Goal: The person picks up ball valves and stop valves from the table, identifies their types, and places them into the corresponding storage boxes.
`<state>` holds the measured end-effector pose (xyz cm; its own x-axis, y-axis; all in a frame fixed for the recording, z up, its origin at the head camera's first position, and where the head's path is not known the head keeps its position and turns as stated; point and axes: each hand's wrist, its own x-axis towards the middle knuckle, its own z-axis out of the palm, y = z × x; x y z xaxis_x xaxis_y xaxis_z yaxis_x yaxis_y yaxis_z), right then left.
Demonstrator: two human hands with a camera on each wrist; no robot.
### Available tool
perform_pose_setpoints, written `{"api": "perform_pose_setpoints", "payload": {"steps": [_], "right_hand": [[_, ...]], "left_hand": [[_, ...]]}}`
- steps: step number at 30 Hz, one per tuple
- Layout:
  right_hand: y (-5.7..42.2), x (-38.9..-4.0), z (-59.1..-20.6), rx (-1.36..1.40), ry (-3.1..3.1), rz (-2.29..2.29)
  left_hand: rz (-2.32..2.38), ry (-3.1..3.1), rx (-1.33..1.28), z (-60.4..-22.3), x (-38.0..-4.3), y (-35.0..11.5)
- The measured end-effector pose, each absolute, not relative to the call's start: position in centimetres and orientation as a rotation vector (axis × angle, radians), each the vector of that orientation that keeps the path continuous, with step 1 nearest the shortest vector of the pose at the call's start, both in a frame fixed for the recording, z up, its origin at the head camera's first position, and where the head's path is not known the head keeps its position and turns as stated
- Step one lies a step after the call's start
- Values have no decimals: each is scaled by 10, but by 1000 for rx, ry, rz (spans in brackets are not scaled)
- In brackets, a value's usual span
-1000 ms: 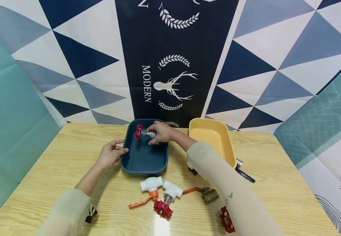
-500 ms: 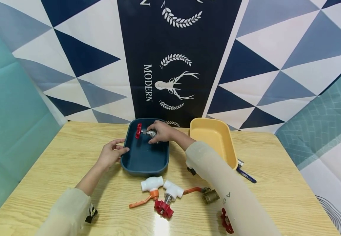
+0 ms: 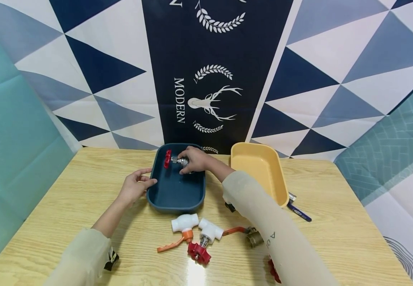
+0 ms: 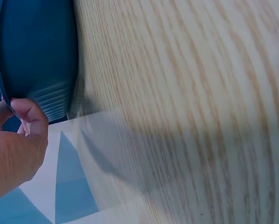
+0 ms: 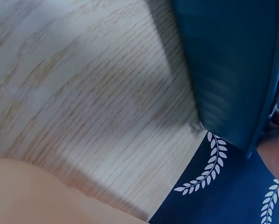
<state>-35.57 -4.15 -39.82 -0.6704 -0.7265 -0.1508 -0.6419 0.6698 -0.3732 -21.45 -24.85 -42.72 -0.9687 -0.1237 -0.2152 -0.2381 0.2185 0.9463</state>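
Observation:
Inside the dark blue plastic bin (image 3: 175, 194), near its back end, a silvery metal gate valve with a red handwheel (image 3: 167, 159) lies sideways, wheel to the left. My right hand (image 3: 196, 159) reaches over the bin's right wall and grips the valve body, thumb and fingers on either side; the palm hides part of it. At the left rim my left hand (image 3: 134, 186) pinches the bin wall, thumb over the inside and fingers outside. The left wrist view shows this hand (image 4: 22, 140) at the rim; in the right wrist view the other hand is mostly cut off.
A yellow bin (image 3: 260, 167) stands at the back right, a blue-handled valve (image 3: 299, 212) beside it. In front lie a white valve with orange lever (image 3: 185, 224), a white valve with red wheel (image 3: 206, 234) and a brass valve (image 3: 253, 238). A red handwheel (image 3: 273, 272) shows behind the right sleeve.
Both hands stay where they were on the bin and the valve. The right forearm shifts slightly left, covering more of the brass valve and exposing less of the front red handwheel.

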Motion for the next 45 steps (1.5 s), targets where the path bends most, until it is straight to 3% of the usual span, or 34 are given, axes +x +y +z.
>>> {"api": "perform_pose_setpoints", "payload": {"steps": [45], "right_hand": [[-59,-364,-409,-1077,2616,-354]], "left_hand": [[1860,2390,-378,-426,-215,-248]]}}
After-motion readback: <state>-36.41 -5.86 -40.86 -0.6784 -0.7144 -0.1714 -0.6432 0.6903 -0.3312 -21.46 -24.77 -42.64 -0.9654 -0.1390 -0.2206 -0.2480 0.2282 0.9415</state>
